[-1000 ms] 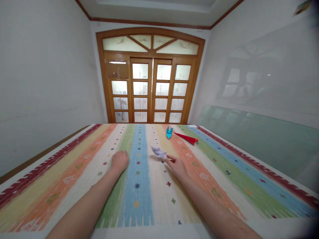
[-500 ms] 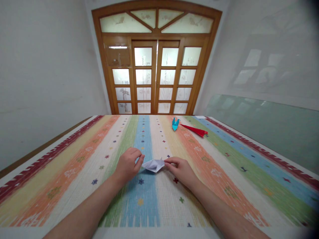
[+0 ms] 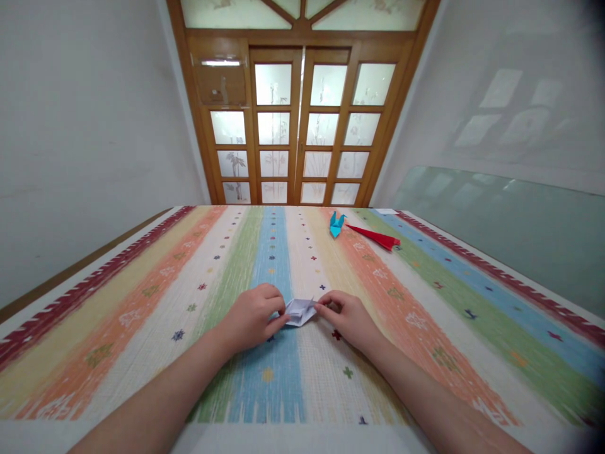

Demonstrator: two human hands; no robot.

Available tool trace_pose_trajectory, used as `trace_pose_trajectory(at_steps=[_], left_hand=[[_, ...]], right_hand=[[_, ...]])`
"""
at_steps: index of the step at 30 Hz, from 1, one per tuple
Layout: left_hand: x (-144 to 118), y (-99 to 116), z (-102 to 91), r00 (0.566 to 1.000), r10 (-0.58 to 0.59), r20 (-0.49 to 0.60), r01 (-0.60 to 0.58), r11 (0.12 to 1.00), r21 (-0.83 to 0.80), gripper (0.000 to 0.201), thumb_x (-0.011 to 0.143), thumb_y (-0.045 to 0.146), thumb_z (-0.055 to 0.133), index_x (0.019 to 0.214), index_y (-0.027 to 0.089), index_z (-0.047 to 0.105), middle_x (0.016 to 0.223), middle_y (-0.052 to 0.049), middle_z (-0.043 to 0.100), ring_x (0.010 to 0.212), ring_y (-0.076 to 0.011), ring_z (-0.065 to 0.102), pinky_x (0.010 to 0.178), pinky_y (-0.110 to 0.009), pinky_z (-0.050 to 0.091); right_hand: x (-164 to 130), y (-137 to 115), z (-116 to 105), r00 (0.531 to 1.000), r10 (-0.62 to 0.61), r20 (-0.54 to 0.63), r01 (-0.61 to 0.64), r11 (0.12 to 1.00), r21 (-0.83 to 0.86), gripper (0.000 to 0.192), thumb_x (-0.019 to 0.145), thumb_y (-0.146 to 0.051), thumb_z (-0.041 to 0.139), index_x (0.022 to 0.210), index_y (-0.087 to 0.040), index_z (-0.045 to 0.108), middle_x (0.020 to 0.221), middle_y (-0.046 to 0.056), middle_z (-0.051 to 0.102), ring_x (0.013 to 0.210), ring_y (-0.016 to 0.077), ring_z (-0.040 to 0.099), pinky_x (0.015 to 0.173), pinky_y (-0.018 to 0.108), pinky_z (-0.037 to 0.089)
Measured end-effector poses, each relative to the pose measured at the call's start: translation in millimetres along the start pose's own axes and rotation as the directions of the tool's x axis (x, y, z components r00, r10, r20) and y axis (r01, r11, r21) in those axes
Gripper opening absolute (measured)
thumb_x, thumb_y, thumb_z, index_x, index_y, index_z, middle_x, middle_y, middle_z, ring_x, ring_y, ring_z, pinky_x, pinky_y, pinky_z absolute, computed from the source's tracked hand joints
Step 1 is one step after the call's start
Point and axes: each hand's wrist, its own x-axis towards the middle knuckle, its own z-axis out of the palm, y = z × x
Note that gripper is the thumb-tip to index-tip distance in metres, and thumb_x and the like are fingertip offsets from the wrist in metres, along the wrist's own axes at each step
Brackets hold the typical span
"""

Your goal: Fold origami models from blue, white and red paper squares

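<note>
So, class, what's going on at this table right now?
A person is holding a small folded white paper between both hands: the left hand pinches its left end, the right hand its right end, low over a striped cloth. Farther back lie a blue paper figure and a red folded paper.

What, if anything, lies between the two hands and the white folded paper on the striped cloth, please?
Nothing visible does. The left hand and the right hand each already pinch an end of the white folded paper. The blue paper figure and red paper piece lie farther back.
</note>
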Motion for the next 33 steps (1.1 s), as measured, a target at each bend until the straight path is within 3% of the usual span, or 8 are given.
trace_pose_trajectory(at_steps=[7, 10, 15, 20, 26, 33], left_hand=[[1.5, 5.0, -4.5, 0.997, 0.065, 0.048, -0.064, 0.998, -0.030, 0.025, 0.094, 0.037, 0.062, 0.077, 0.019, 0.067, 0.082, -0.007, 0.067, 0.086, -0.0216, 0.062, 0.085, -0.036, 0.049], [2.3, 5.1, -6.4, 0.996, 0.043, 0.073, -0.042, 0.999, -0.006, 0.024, 0.093, 0.039, 0.063, 0.078, 0.020, 0.067, 0.081, -0.007, 0.066, 0.088, -0.0230, 0.062, 0.084, -0.036, 0.048], [1.1, 1.8, -6.1, 0.990, -0.032, 0.140, 0.017, 0.994, 0.109, 0.018, 0.088, 0.038, 0.070, 0.084, 0.021, 0.066, 0.088, -0.007, 0.067, 0.096, -0.0264, 0.062, 0.082, -0.036, 0.047], [0.1, -4.4, 1.2, 0.975, -0.135, 0.176, 0.105, 0.980, 0.172, 0.007, 0.092, 0.024, 0.060, 0.087, 0.021, 0.064, 0.089, -0.006, 0.067, 0.087, -0.0231, 0.064, 0.076, -0.033, 0.048], [2.9, 0.4, 2.2, 0.993, -0.119, 0.029, 0.114, 0.985, 0.126, 0.015, 0.095, 0.023, 0.054, 0.090, 0.019, 0.067, 0.101, -0.010, 0.065, 0.102, -0.0249, 0.061, 0.087, -0.035, 0.048], [3.7, 3.0, 4.4, 0.974, -0.223, -0.047, 0.224, 0.975, 0.005, 0.017, 0.098, 0.027, 0.051, 0.087, 0.020, 0.063, 0.084, -0.005, 0.066, 0.084, -0.0215, 0.063, 0.077, -0.032, 0.046]], right_hand=[[-1.4, 3.7, 0.9, 1.000, 0.016, 0.016, -0.017, 0.999, 0.041, 0.008, 0.086, -0.029, 0.061, 0.083, -0.021, 0.060, 0.074, -0.001, 0.064, 0.043, 0.0107, 0.054, 0.036, 0.021, 0.040], [-1.5, 4.1, 0.0, 0.998, -0.054, -0.038, 0.054, 0.999, -0.001, 0.005, 0.084, -0.025, 0.062, 0.087, -0.021, 0.060, 0.079, 0.000, 0.066, 0.058, 0.0138, 0.061, 0.048, 0.023, 0.045], [-0.8, 4.5, -0.5, 0.989, -0.148, -0.018, 0.146, 0.987, -0.066, 0.026, 0.087, -0.019, 0.059, 0.111, -0.022, 0.068, 0.088, 0.003, 0.070, 0.077, 0.0176, 0.066, 0.071, 0.029, 0.050], [0.7, 6.8, -0.5, 0.969, -0.246, 0.016, 0.246, 0.957, -0.154, 0.023, 0.088, -0.013, 0.059, 0.101, -0.022, 0.076, 0.089, 0.005, 0.071, 0.082, 0.0190, 0.065, 0.076, 0.031, 0.048], [1.0, 8.3, -2.3, 0.951, -0.308, 0.024, 0.306, 0.927, -0.219, 0.018, 0.088, -0.011, 0.064, 0.095, -0.022, 0.076, 0.091, 0.006, 0.071, 0.091, 0.0219, 0.064, 0.083, 0.035, 0.046], [-2.5, 2.3, -6.2, 0.936, -0.351, -0.020, 0.329, 0.895, -0.302, 0.014, 0.091, -0.015, 0.064, 0.093, -0.023, 0.076, 0.089, 0.006, 0.066, 0.091, 0.0229, 0.060, 0.081, 0.036, 0.044]])
